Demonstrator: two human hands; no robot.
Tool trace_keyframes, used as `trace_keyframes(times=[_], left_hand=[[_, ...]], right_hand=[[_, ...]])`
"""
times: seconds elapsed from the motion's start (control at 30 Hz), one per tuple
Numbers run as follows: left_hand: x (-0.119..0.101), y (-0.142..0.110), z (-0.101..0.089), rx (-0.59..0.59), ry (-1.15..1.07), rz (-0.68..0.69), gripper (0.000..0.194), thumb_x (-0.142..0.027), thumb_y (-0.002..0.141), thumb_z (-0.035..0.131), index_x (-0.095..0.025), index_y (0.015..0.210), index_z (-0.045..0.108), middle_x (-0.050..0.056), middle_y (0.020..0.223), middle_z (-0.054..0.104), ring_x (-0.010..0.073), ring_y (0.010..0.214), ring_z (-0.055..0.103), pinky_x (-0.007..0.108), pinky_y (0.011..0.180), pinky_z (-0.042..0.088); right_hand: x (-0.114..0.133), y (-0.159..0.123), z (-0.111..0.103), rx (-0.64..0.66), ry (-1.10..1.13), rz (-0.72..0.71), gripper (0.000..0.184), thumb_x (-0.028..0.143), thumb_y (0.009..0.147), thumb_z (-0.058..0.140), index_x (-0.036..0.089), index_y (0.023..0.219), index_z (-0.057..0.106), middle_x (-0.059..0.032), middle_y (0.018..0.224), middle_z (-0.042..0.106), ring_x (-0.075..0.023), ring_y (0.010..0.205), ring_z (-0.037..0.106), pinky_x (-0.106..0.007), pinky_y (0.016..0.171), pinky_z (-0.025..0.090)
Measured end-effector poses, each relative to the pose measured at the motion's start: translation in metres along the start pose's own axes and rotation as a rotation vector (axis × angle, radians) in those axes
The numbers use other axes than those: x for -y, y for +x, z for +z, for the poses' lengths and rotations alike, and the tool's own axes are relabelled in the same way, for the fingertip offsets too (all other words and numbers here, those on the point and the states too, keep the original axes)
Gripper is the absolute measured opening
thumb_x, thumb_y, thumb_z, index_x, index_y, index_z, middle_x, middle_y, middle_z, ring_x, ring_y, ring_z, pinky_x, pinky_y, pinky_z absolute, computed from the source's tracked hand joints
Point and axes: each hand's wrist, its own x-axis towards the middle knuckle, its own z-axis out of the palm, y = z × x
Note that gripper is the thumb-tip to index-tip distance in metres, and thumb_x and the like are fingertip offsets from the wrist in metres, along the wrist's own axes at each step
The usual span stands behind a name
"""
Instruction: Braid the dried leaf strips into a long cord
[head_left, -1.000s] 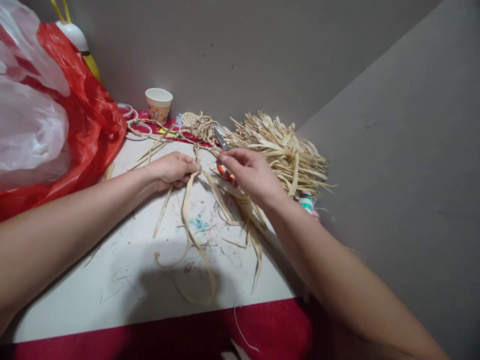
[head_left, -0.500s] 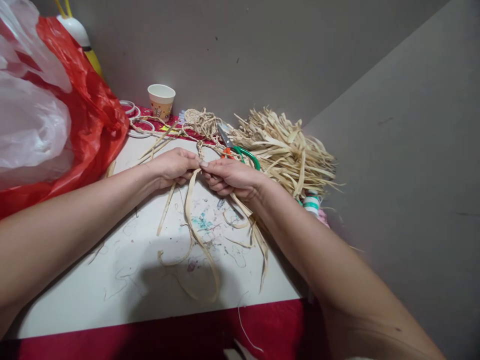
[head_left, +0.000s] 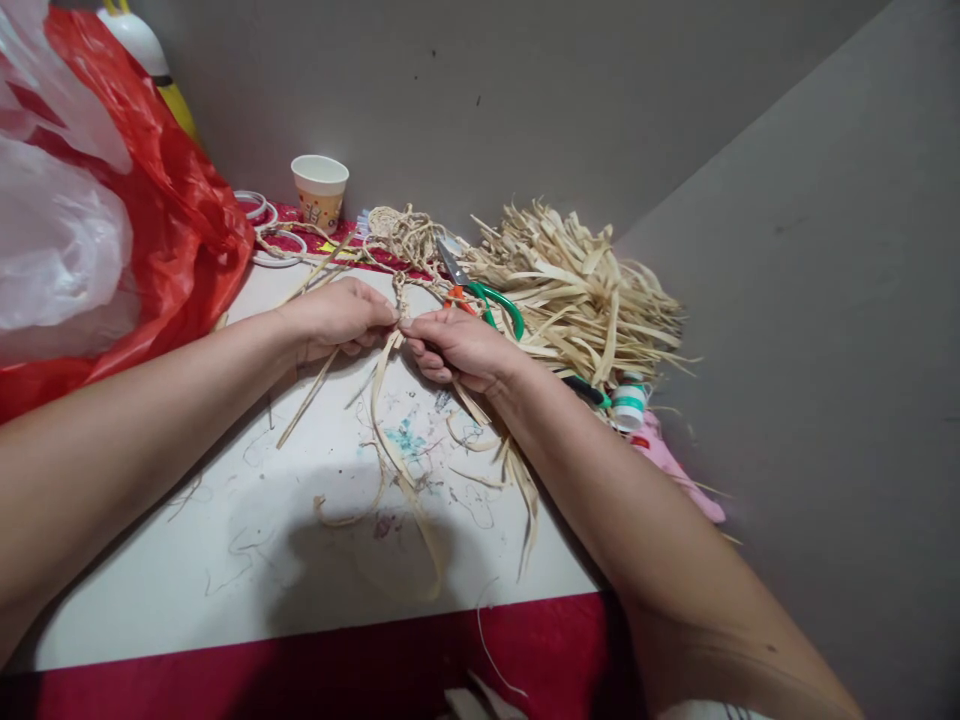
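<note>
Between my two hands a braided straw cord point(head_left: 400, 290) ends in loose flat strands. My left hand point(head_left: 349, 318) pinches a strand at the cord's left side. My right hand point(head_left: 454, 345) is closed with thumb and forefinger on the strands from the right, its fingertips almost meeting the left ones. A long straw strand point(head_left: 382, 410) hangs from the pinch down over the white board point(head_left: 247, 500). Just behind my right hand lie green-handled scissors point(head_left: 499, 300), blades toward the back. The exact crossing of strands is hidden by my fingers.
A big bundle of dry straw point(head_left: 585, 290) lies at the back right, beside a tape-like roll point(head_left: 628, 402). Further left are a coiled braid point(head_left: 409, 235), a paper cup point(head_left: 320, 195), white rings point(head_left: 279, 248) and a red plastic bag point(head_left: 187, 210). A grey wall point(head_left: 600, 90) stands behind.
My hands have drawn slightly apart, showing more of the braid's end between them. A straw strip beneath my left hand has shifted left. The view has moved a little.
</note>
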Motion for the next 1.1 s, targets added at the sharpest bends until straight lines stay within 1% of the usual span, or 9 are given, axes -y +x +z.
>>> trace_keyframes(times=[0.13, 0.33, 0.4, 0.5, 0.6, 0.67, 0.9, 1.0, 1.1], left_hand=[[-0.003, -0.003, 0.000, -0.132, 0.253, 0.059, 0.017, -0.011, 0.075, 0.060, -0.012, 0.058, 0.061, -0.004, 0.044, 0.046, 0.0021, 0.035, 0.032, 0.020, 0.040, 0.018], [-0.010, -0.010, 0.003, -0.275, 0.302, 0.118, 0.016, -0.010, 0.067, 0.065, -0.012, 0.052, 0.058, -0.003, 0.041, 0.047, 0.0034, 0.035, 0.035, 0.019, 0.040, 0.022], [-0.012, -0.012, 0.004, -0.294, 0.318, 0.130, 0.017, -0.010, 0.066, 0.065, -0.012, 0.051, 0.058, -0.003, 0.040, 0.046, 0.0035, 0.035, 0.035, 0.019, 0.040, 0.022], [-0.013, -0.016, 0.007, -0.275, 0.325, 0.133, 0.016, -0.011, 0.068, 0.063, -0.012, 0.052, 0.058, -0.003, 0.039, 0.044, 0.0037, 0.036, 0.035, 0.019, 0.040, 0.022], [-0.014, -0.020, 0.013, -0.255, 0.359, 0.134, 0.014, -0.012, 0.069, 0.061, -0.012, 0.055, 0.060, -0.003, 0.041, 0.045, 0.0046, 0.039, 0.036, 0.019, 0.042, 0.023], [-0.015, -0.022, 0.016, -0.280, 0.422, 0.157, 0.015, -0.012, 0.069, 0.060, -0.012, 0.055, 0.060, -0.002, 0.044, 0.047, 0.0055, 0.043, 0.037, 0.020, 0.044, 0.025], [-0.017, -0.029, 0.028, -0.400, 0.854, 0.322, 0.013, -0.016, 0.070, 0.057, -0.014, 0.058, 0.059, -0.001, 0.052, 0.049, 0.0094, 0.054, 0.039, 0.023, 0.054, 0.027], [-0.012, -0.034, 0.032, -0.403, 1.060, 0.349, 0.014, -0.019, 0.075, 0.052, -0.015, 0.065, 0.061, 0.000, 0.056, 0.051, 0.0117, 0.056, 0.040, 0.025, 0.056, 0.026], [-0.003, -0.037, 0.037, -0.369, 1.243, 0.358, 0.019, -0.019, 0.080, 0.046, -0.014, 0.076, 0.064, 0.007, 0.068, 0.060, 0.0162, 0.063, 0.049, 0.028, 0.060, 0.028]], right_hand=[[0.002, 0.000, 0.005, -0.038, 0.025, 0.036, 0.034, 0.015, 0.089, 0.043, 0.013, 0.056, 0.049, 0.0041, 0.034, 0.039, -0.0053, 0.025, 0.031, -0.015, 0.027, 0.019], [0.003, 0.000, 0.005, -0.101, 0.133, 0.065, 0.024, 0.014, 0.084, 0.049, 0.008, 0.062, 0.056, 0.0019, 0.037, 0.045, -0.0059, 0.026, 0.037, -0.014, 0.027, 0.017], [0.002, 0.000, 0.003, -0.090, 0.164, 0.064, 0.021, 0.015, 0.083, 0.050, 0.007, 0.066, 0.058, 0.0010, 0.038, 0.047, -0.0062, 0.027, 0.039, -0.014, 0.028, 0.017], [0.000, 0.000, 0.001, -0.063, 0.210, 0.051, 0.019, 0.013, 0.083, 0.049, 0.006, 0.070, 0.059, 0.0005, 0.039, 0.048, -0.0069, 0.028, 0.041, -0.014, 0.028, 0.019], [-0.001, -0.001, 0.002, -0.048, 0.264, 0.031, 0.017, 0.012, 0.084, 0.047, 0.007, 0.071, 0.058, 0.0015, 0.040, 0.048, -0.0072, 0.029, 0.042, -0.014, 0.028, 0.019], [-0.001, -0.003, 0.003, -0.050, 0.290, 0.024, 0.016, 0.012, 0.084, 0.047, 0.009, 0.071, 0.055, 0.0019, 0.041, 0.048, -0.0076, 0.030, 0.043, -0.014, 0.029, 0.019], [0.000, -0.006, 0.004, -0.030, 0.349, 0.012, 0.015, 0.012, 0.085, 0.048, 0.012, 0.070, 0.049, -0.0002, 0.047, 0.053, -0.0069, 0.033, 0.043, -0.013, 0.028, 0.020], [-0.001, -0.005, 0.004, -0.005, 0.359, 0.006, 0.014, 0.012, 0.085, 0.049, 0.011, 0.070, 0.051, -0.0007, 0.049, 0.054, -0.0059, 0.034, 0.043, -0.013, 0.029, 0.021], [-0.003, -0.004, 0.005, -0.018, 0.350, -0.020, 0.022, 0.011, 0.086, 0.045, 0.011, 0.065, 0.050, -0.0002, 0.045, 0.051, -0.0051, 0.032, 0.039, -0.012, 0.028, 0.020]])
